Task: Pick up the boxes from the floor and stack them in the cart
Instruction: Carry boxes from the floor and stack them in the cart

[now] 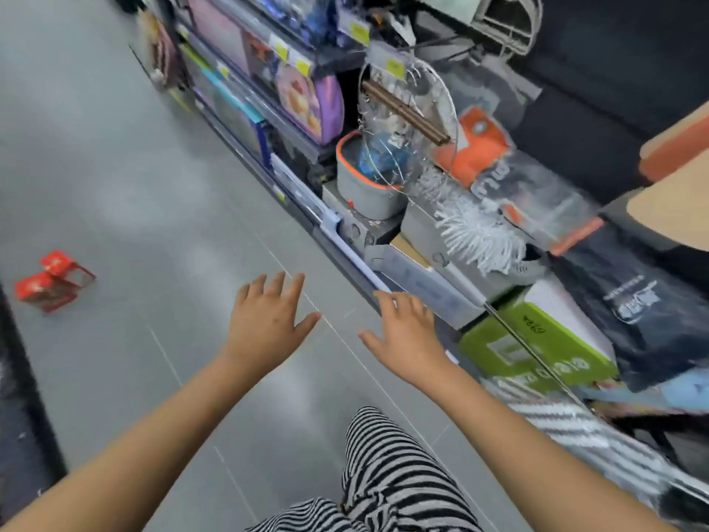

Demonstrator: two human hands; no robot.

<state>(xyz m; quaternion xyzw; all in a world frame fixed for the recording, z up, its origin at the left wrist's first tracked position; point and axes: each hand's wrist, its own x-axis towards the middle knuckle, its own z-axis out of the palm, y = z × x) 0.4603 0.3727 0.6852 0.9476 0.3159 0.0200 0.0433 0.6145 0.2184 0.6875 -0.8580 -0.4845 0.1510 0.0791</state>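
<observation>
Two red boxes lie on the floor, well apart from both hands. Left hand and right hand reach forward, each grip apart and empty (no cart clearly visible), so picking and stacking seem left.

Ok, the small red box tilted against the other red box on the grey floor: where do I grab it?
Come from above with the open left hand, the nearer one, and pinch the tilted red box across two opposite side faces. It leans on the lower red box, so its upper edges probably stand free.
</observation>
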